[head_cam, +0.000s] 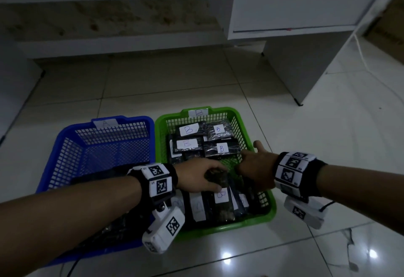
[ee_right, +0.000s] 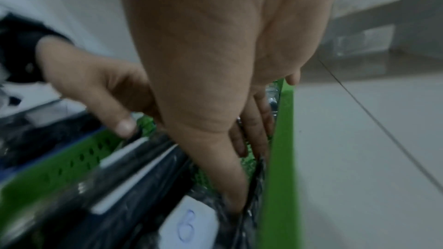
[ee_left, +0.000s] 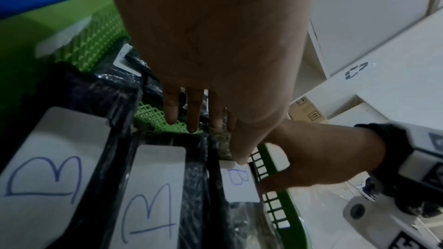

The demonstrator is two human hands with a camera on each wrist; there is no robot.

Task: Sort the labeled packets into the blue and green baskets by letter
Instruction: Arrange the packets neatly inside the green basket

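Note:
A blue basket tagged A and a green basket tagged B stand side by side on the floor. Several dark packets with white B labels lie in the green one. My left hand hangs over its near half. Its thumb and fingers pinch the top of an upright B packet, also seen in the left wrist view. My right hand reaches in by the right wall. Its straight fingers slide down beside a B packet. Dark packets lie in the blue basket under my left arm.
A white cabinet stands at the back right, its support panel reaching the tiled floor. A white cable hangs beside it. A low ledge runs along the back wall.

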